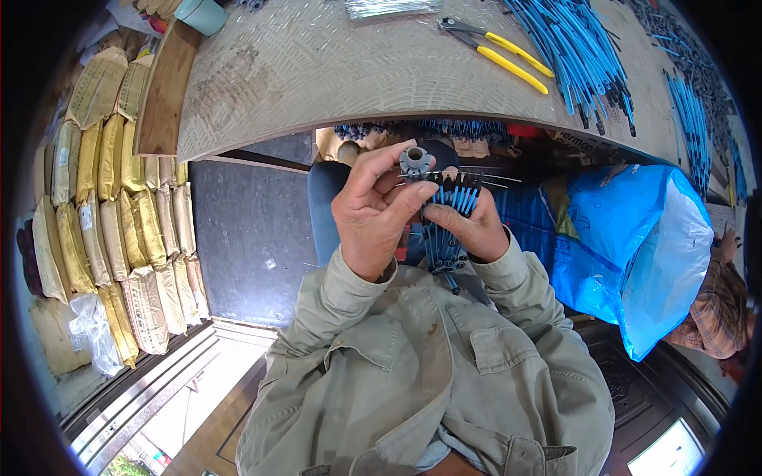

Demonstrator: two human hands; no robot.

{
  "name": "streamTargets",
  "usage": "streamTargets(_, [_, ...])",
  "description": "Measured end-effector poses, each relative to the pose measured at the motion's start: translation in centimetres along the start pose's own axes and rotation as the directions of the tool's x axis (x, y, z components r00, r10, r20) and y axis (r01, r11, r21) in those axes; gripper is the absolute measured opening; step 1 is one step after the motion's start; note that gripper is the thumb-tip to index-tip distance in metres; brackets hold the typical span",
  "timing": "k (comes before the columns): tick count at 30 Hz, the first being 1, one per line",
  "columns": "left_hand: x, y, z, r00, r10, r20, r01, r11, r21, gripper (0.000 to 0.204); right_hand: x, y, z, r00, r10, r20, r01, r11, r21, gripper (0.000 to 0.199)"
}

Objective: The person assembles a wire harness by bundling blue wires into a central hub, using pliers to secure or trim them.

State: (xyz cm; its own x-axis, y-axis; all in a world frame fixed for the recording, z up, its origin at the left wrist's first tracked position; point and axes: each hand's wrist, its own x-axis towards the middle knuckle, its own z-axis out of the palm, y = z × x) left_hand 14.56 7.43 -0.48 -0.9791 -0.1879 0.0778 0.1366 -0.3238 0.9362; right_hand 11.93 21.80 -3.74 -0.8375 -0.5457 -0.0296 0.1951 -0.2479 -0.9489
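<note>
My left hand [367, 210] is closed, its thumb and fingers pinching a grey round hub [415, 162] with a notched rim and a central hole. Close beside it, my right hand [479, 228] grips a bundle of thin blue ribs [440, 244] with black ends. The ribs hang downward in front of my jacket, their upper ends lined up in a row. Thin metal wires [500, 180] pass near those ends and stick out to the right. Whether the wires run through the hub or the rib ends is too small to tell.
On the worktable [317, 79] lie yellow-handled cutting pliers [508, 65], a pile of blue ribs [575, 59] and clear thin rods [393, 8]. Wrapped packages [119, 206] are stacked at left. A large blue plastic sack [627, 230] bulges at right, beside another person's sleeve [718, 309].
</note>
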Motion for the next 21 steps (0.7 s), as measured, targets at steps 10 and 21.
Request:
streamTargets(10, [-0.2, -0.6, -0.9, 0.999, -0.011, -0.05, 0.011, 1.0, -0.003, 0.036, 0.4, -1.1, 0.3, 0.992, 0.0, 0.125, -0.009, 0.998, 0.07, 0.031])
streamTargets(21, [-0.9, 0.2, -1.3, 0.996, 0.074, 0.043, -0.078, 0.992, 0.096, 0.036, 1.0, -0.6, -0.1, 0.943, -0.318, 0.096, 0.323, 0.945, -0.043, 0.026])
